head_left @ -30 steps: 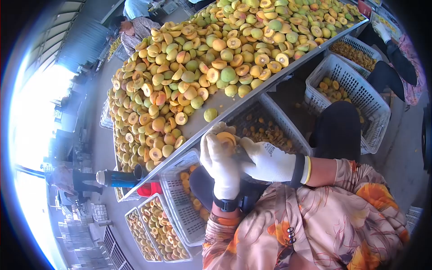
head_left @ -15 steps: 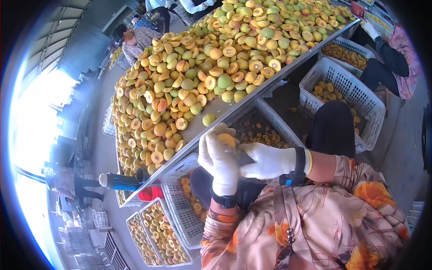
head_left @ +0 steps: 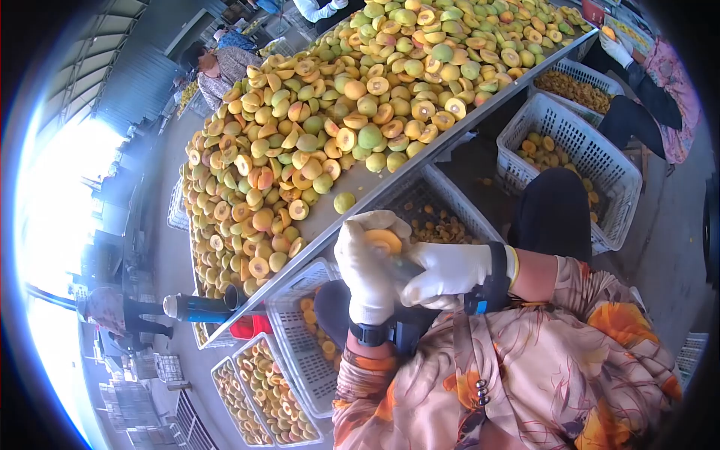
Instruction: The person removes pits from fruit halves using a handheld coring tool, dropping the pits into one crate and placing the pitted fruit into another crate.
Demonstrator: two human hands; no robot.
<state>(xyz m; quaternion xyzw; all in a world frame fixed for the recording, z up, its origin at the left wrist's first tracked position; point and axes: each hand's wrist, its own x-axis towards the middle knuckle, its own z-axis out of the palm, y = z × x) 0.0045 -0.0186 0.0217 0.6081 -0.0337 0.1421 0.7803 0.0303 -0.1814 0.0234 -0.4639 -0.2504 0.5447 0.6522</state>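
Note:
White gloves cover both hands, which meet just in front of the table edge. My left hand [head_left: 366, 259] is closed around a halved orange fruit [head_left: 384, 241], its cut face showing. Close against it on the right, my right hand [head_left: 444, 271] is closed on something dark, partly hidden and blurred, that I cannot make out. A heap of halved yellow, green and orange fruit [head_left: 300, 139] covers much of the metal table [head_left: 330, 219]. One greenish fruit [head_left: 344, 202] lies apart near the edge.
Below the edge stand a crate with small pieces [head_left: 469, 201], a crate at my left knee [head_left: 289, 315] and a crate on the right [head_left: 615, 169]. A blue cylinder [head_left: 202, 307] is at the table's left corner. A co-worker's gloved hand [head_left: 616, 49] holds fruit at upper right.
The fruit half in my left hand shows more of its cut face, and my right hand's fingers have shifted against it. The co-worker's hand at upper right now holds an orange piece.

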